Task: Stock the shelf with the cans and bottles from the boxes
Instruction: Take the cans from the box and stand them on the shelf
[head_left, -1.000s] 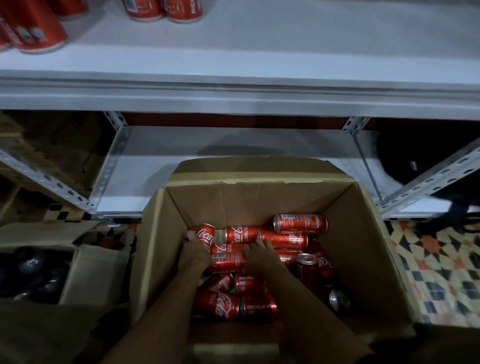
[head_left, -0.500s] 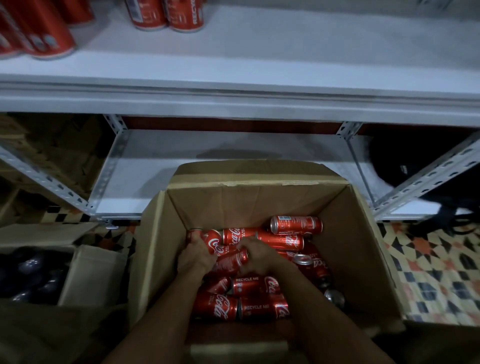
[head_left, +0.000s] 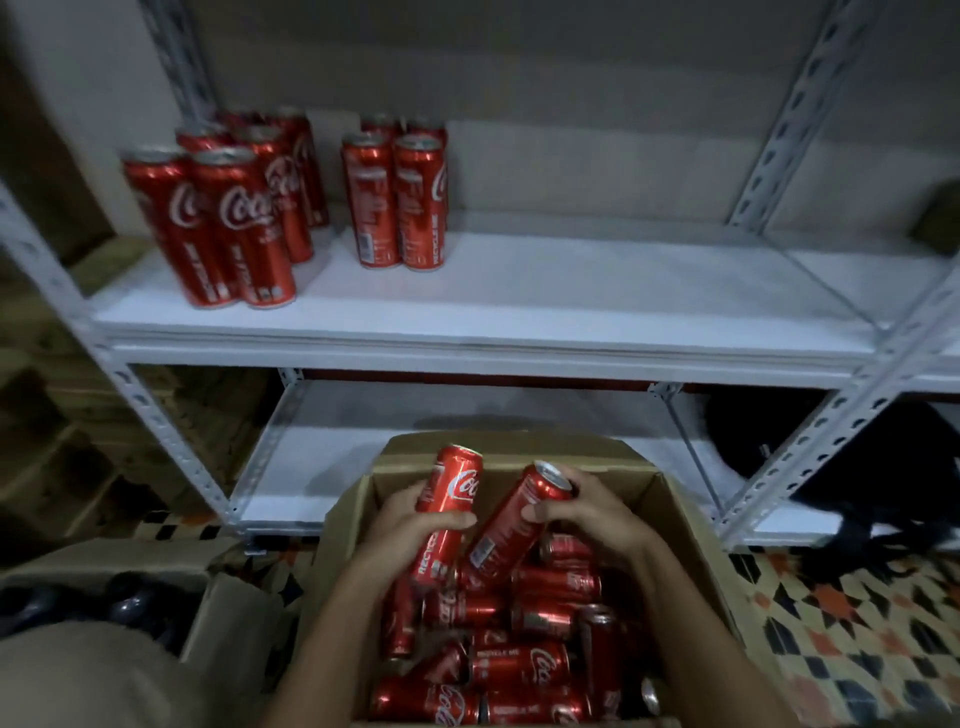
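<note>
My left hand (head_left: 410, 525) grips a tall red cola can (head_left: 451, 499), its top tilted up and away over the cardboard box (head_left: 691, 525). My right hand (head_left: 592, 512) grips a second red can (head_left: 511, 525), leaning to the right beside the first. Several more red cans (head_left: 524, 665) lie loose in the box under both hands. On the white shelf (head_left: 571, 306) above, two groups of upright red cans stand at the left: a larger group (head_left: 228, 208) and a smaller group (head_left: 397, 197).
A lower white shelf (head_left: 322, 467) runs behind the box. A second open box (head_left: 104, 597) with dark bottles sits at the lower left. A dark bag (head_left: 852, 467) lies at the right by the shelf post. Patterned floor tiles (head_left: 841, 613) show at the right.
Both hands have lifted out of the pile, each with a can raised above the box. The view has tilted up, so the upper shelf and its standing cans now show.
</note>
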